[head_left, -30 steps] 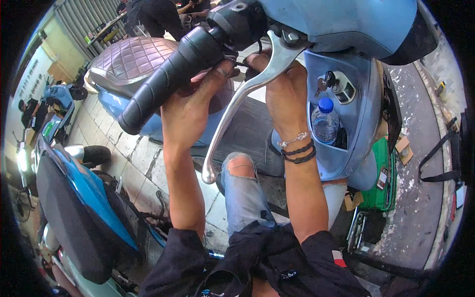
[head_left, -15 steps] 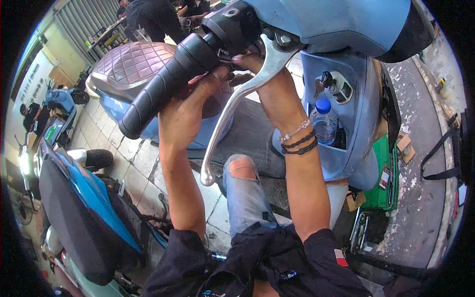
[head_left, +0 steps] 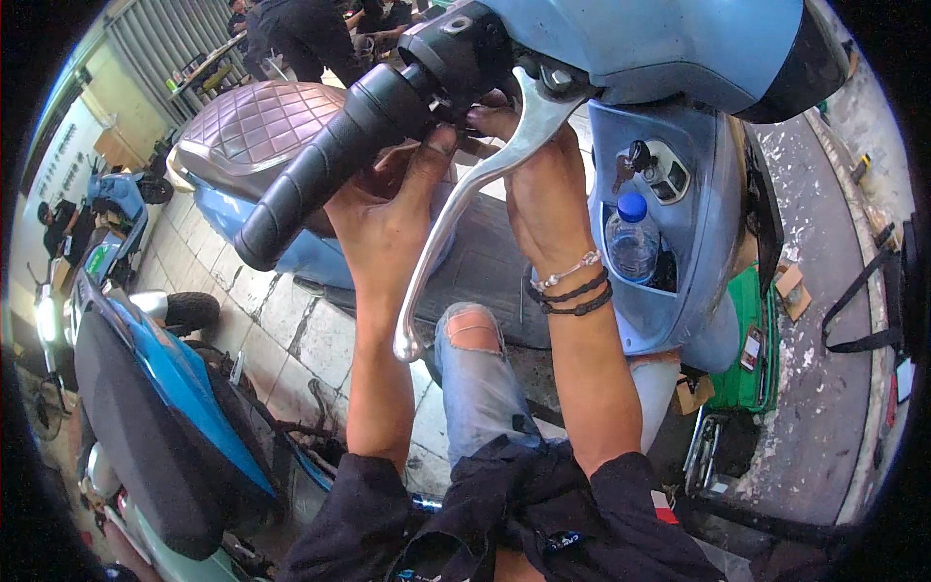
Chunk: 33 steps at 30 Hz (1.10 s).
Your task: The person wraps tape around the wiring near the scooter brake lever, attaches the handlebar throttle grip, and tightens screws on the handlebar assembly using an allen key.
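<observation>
Under the black ribbed handlebar grip [head_left: 325, 160] and the black housing beside it [head_left: 451, 53] of a pale blue scooter, my left hand [head_left: 388, 204] curls upward, thumb tip at a small dark fitting [head_left: 443, 112], other fingers mostly hidden. Behind the silver brake lever [head_left: 456, 209] my right hand [head_left: 548, 194] is bent inward, its fingertips close to the left thumb at that fitting; I cannot make out what they hold. Keys [head_left: 635, 160] hang in the ignition, and a water bottle with a blue cap [head_left: 632, 242] stands in the front pocket.
A quilted pink seat [head_left: 247, 126] is behind the grip. A turquoise and black scooter [head_left: 170, 388] stands at left; other people [head_left: 296, 34] work farther back. A green crate [head_left: 737, 378] and a black strap [head_left: 853, 320] lie at right, near a curved ledge [head_left: 815, 407].
My left hand and forearm have shifted slightly rightward, the thumb now more upright under the housing. My right hand stays behind the lever with small finger movements.
</observation>
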Each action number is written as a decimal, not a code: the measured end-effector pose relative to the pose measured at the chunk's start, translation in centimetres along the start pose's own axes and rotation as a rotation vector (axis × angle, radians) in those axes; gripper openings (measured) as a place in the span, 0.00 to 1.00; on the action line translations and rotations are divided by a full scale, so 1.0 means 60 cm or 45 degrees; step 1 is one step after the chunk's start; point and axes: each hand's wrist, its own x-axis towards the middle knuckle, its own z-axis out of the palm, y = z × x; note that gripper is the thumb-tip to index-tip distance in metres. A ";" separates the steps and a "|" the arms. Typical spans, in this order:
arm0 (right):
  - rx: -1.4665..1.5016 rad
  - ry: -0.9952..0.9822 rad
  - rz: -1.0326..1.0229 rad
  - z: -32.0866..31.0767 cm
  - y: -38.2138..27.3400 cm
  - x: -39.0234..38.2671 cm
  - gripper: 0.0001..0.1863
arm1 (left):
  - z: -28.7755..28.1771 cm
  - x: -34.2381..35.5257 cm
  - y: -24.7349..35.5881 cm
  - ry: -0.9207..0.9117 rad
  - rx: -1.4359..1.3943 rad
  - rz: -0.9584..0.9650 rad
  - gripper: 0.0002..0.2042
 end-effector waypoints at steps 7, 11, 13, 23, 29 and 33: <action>0.249 -0.039 0.077 0.002 -0.003 -0.003 0.12 | -0.006 0.000 0.001 -0.048 -0.040 -0.152 0.12; 0.220 -0.057 0.059 -0.003 -0.003 -0.007 0.14 | -0.008 0.002 0.005 -0.100 0.045 -0.156 0.11; 0.212 -0.085 0.099 -0.007 -0.007 -0.007 0.16 | -0.006 0.002 0.005 -0.108 0.041 -0.135 0.10; 0.345 -0.046 0.056 -0.029 -0.017 0.000 0.18 | 0.002 0.000 -0.004 -0.067 -0.051 -0.126 0.09; 0.225 -0.001 0.091 -0.031 -0.029 -0.005 0.17 | 0.001 -0.006 -0.004 -0.017 -0.028 -0.179 0.08; 0.180 0.058 0.089 -0.029 -0.033 -0.008 0.17 | -0.005 -0.004 -0.001 -0.004 -0.035 -0.291 0.09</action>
